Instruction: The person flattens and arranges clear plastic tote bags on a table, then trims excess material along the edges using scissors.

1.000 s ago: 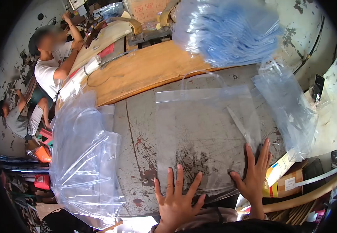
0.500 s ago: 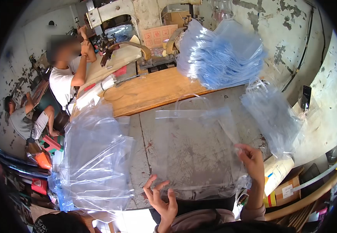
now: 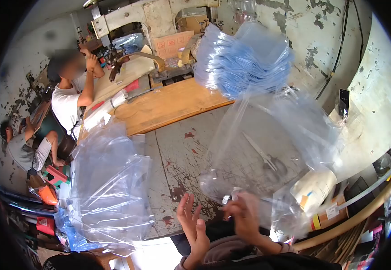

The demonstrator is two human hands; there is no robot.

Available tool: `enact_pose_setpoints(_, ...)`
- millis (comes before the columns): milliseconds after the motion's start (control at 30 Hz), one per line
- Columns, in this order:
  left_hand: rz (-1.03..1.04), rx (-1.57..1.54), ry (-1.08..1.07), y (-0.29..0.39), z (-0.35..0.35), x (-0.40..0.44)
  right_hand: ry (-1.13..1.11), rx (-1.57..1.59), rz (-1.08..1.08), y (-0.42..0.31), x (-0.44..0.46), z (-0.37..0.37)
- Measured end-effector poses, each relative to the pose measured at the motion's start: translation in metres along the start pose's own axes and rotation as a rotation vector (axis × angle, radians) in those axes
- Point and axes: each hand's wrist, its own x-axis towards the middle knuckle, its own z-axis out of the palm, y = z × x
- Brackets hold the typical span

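Observation:
A clear plastic bag (image 3: 236,148) lies across the right half of the grey table, its far end reaching the stack of clear bags (image 3: 310,121) on the right. Scissors (image 3: 263,153) show through the film. My right hand (image 3: 245,218) is at the bag's near edge, smeared by motion with the fingers bent; whether it grips the film cannot be made out. Small shiny spots show by its fingertips. My left hand (image 3: 192,227) is held up at the table's front edge, fingers stretched and apart, holding nothing. Left of it lies a pile of clear plastic bags (image 3: 110,189).
A large stack of bluish plastic (image 3: 254,67) sits at the back on a wooden board (image 3: 173,105). Behind stands a machine (image 3: 128,20). A person in a white shirt (image 3: 67,101) works at the left, another person (image 3: 24,146) sits farther off. A phone (image 3: 343,102) leans at right.
The clear bag has gone from the table's middle to the right, over the right-hand stack. My right hand has moved left and nearer my body. My left hand stays raised, and the scissors now show.

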Motion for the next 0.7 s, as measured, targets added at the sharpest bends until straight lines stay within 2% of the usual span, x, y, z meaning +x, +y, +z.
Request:
enact_pose_setpoints(33, -0.051, -0.021, -0.036, -0.003, 0.003, -0.002, -0.104, 0.102, 0.32, -0.021, 0.007, 0.006)
enact_pose_setpoints(100, -0.052, -0.062, -0.07, -0.009, 0.002, -0.005, -0.306, -0.055, 0.1, 0.003, -0.003, 0.019)
enact_pose_setpoints(167, -0.062, 0.091, -0.132, -0.008, -0.002, 0.0, -0.468, 0.076, 0.023, -0.003, -0.013, 0.031)
enact_pose_setpoints(200, -0.111, -0.113, -0.032, -0.004, -0.002, 0.003, -0.568, 0.036, -0.019, -0.006, -0.015, 0.026)
enact_pose_setpoints(233, -0.125, -0.101, -0.032, -0.005, -0.008, 0.007, -0.569, 0.049, -0.006, -0.013, -0.017, 0.02)
enact_pose_setpoints(300, 0.095, 0.225, -0.142, -0.009, -0.019, 0.013, -0.744, 0.136, -0.03, -0.037, -0.014, -0.003)
enact_pose_setpoints(333, 0.185, 0.397, -0.083, -0.001, -0.017, 0.016, -0.928, 0.139, -0.027, -0.049, -0.008, -0.02)
enact_pose_setpoints(367, 0.168, 0.408, -0.093, 0.003, -0.017, 0.013, -1.039, 0.1, -0.176, -0.042, -0.012, -0.036)
enact_pose_setpoints(400, 0.25, 0.485, -0.172, 0.006, -0.016, 0.009, -1.145, 0.059, -0.327, -0.034, -0.019, -0.057)
enact_pose_setpoints(433, 0.331, 0.556, -0.252, 0.006, -0.013, 0.004, -1.12, 0.266, -0.136, -0.029, -0.023, -0.082)
enact_pose_setpoints(467, 0.397, 0.531, -0.334, 0.003, -0.005, -0.002, -1.077, 0.467, 0.057, -0.028, -0.025, -0.109)
enact_pose_setpoints(500, 0.432, 0.532, -0.515, 0.0, -0.002, -0.011, -0.976, 0.476, 0.106, -0.03, -0.025, -0.134)
enact_pose_setpoints(533, 0.455, 0.531, -0.671, -0.001, 0.005, -0.016, -0.692, 0.563, 0.158, -0.019, -0.045, -0.152)
enact_pose_setpoints(567, 0.482, 0.522, -0.826, -0.002, 0.014, -0.021, -0.214, 0.489, 0.136, -0.02, -0.063, -0.151)
enact_pose_setpoints(600, 0.478, 0.497, -0.837, -0.005, 0.023, -0.027, 0.143, 0.392, 0.188, -0.021, -0.071, -0.149)
enact_pose_setpoints(700, 0.547, 0.633, -0.943, -0.013, 0.049, -0.041, 0.849, 0.548, 0.42, -0.012, -0.074, -0.152)
